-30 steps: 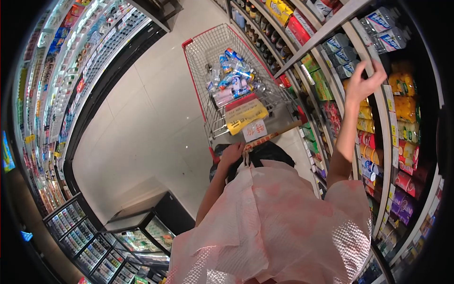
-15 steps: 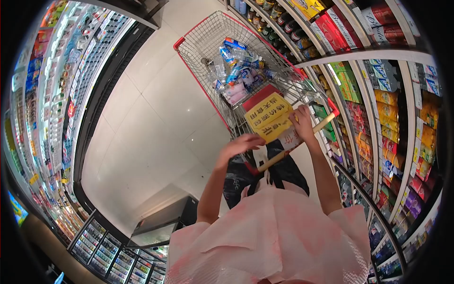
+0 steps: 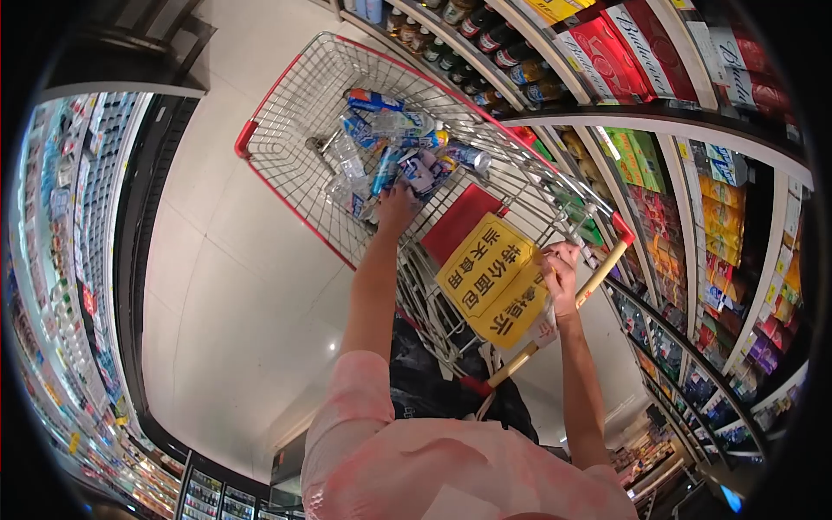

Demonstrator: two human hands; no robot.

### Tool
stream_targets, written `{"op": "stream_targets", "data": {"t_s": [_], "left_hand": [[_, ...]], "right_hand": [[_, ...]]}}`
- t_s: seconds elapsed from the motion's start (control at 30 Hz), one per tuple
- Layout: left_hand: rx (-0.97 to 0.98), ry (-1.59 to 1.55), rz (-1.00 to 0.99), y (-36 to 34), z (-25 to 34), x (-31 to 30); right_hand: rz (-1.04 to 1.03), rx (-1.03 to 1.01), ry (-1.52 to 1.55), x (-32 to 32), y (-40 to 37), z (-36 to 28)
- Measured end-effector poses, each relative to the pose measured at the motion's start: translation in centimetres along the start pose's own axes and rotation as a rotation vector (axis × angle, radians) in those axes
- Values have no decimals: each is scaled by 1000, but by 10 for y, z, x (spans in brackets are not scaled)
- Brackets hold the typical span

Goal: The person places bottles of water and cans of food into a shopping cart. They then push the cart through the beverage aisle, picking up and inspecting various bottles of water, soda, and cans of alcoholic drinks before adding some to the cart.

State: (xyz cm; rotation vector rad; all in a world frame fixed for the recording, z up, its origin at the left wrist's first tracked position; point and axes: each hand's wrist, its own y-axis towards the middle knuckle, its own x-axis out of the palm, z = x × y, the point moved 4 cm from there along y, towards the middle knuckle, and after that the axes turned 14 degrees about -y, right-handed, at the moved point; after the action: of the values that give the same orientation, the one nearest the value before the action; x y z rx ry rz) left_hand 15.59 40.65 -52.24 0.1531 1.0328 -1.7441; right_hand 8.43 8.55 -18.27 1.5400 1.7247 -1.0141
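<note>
A wire shopping cart (image 3: 299, 212) with red trim stands in front of me, its basket holding a pile of drink bottles (image 3: 381, 130) and packs. My left hand (image 3: 397, 208) reaches down into the near side of this pile, beside a blue bottle (image 3: 384, 171). Its fingertips are hidden among the packages, so I cannot tell whether they grip anything. With curled fingers, my right hand (image 3: 562, 267) pinches the edge of a yellow sign (image 3: 485, 282) with dark Chinese characters, close to the cart handle (image 3: 600, 270). A red panel (image 3: 461, 224) lies just beyond the sign.
Shelves of beer bottles (image 3: 511, 56), red Budweiser boxes (image 3: 611, 56) and colourful snack packs (image 3: 721, 221) run close along the right. A lit display of goods (image 3: 65, 286) curves along the left. Pale tiled floor (image 3: 234, 286) lies between it and the cart.
My left hand has left the near edge of the sign and moved forward into the bottle pile. My right hand stays at the sign. The view has shifted, and the cart appears larger.
</note>
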Motion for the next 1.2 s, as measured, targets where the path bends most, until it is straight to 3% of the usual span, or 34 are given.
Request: {"op": "stream_targets", "data": {"t_s": [0.23,0.3,0.47,0.57,0.6,0.7,0.77,0.8,0.83,0.87,0.9,0.97,1.07,1.13,1.2], "left_hand": [[-82,56,83,-4,-8,13],[-242,-136,145,-21,25,-23],[-51,-1118,38,-60,82,-89],[-22,-1442,-55,-119,149,-131],[-23,-1474,-77,-137,164,-140],[-42,-1455,-234,-197,233,-162],[30,-1391,-249,-240,288,-160],[63,-1456,-405,-241,299,-147],[124,-1566,-822,-251,317,-137],[174,-1569,-612,-255,332,-119],[232,-1369,-491,-301,386,-134],[204,-1296,-491,-326,428,-116],[179,-1309,-700,-363,473,-103],[200,-1454,-645,-395,504,-101],[401,-1211,-704,-406,504,-84]], "right_hand": [[45,-30,50,3,-7,13],[52,-60,60,-2,-5,6],[35,-108,17,-13,-4,2],[-149,-72,-73,-10,1,9],[-234,-40,-96,-9,-1,6],[40,76,60,-20,-9,-28],[67,125,550,-55,-19,-66],[65,154,801,-75,-29,-87],[103,163,995,-93,-37,-104],[138,186,1194,-108,-48,-117],[152,230,1178,-117,-57,-116],[152,223,1170,-155,-62,-102],[174,183,1130,-223,-90,-95],[234,173,1226,-243,-106,-78],[361,149,1272,-258,-119,-62]]}}
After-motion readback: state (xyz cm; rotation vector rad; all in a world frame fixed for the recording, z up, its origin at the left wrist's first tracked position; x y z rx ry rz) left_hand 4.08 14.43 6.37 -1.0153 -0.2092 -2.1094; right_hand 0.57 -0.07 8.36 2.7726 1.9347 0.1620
